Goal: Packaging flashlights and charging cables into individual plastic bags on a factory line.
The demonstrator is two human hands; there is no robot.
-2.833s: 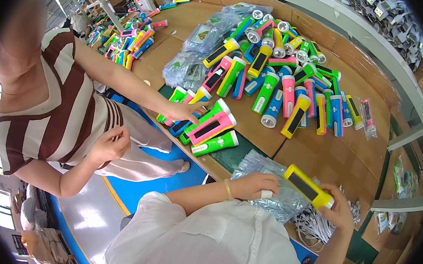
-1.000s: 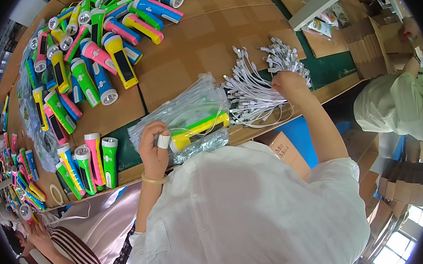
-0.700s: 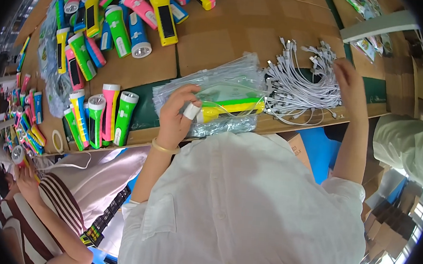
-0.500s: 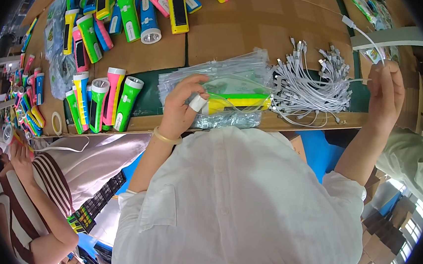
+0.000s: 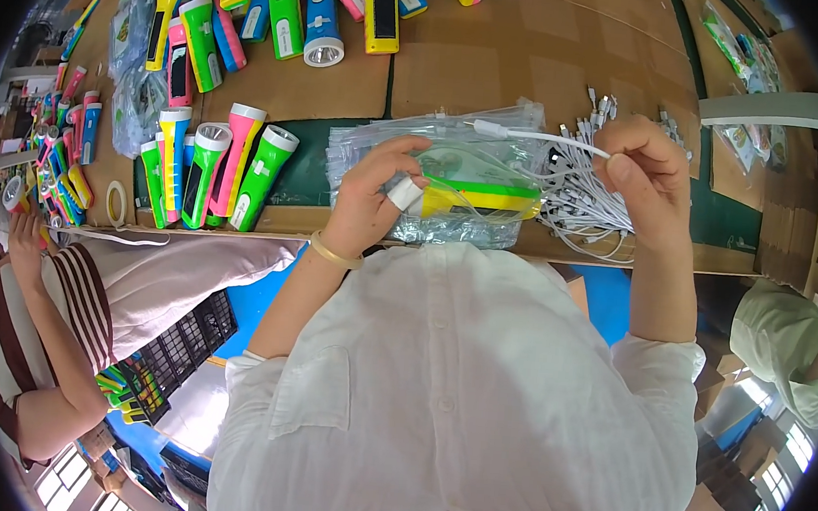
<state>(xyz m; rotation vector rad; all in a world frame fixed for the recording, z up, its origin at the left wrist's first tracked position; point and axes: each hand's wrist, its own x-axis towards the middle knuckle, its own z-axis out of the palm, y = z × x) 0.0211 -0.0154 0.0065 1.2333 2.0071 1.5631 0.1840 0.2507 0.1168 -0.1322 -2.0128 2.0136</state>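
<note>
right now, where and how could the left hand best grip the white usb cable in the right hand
Probably by the white plug housing at the free end of the white USB cable, coming from the left: it is thicker than the cord and points toward the left hand, while the right hand pinches farther right.

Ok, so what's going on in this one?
The person's right hand pinches a white cable, its end pointing left over clear plastic bags. The left hand is at the left side of one bag, and a yellow and green flashlight shows through the plastic. A pile of white cables lies behind the right hand, and a cluster of flashlights stands on end to the left. At far left, a co-worker's hand holds another flashlight.
</note>
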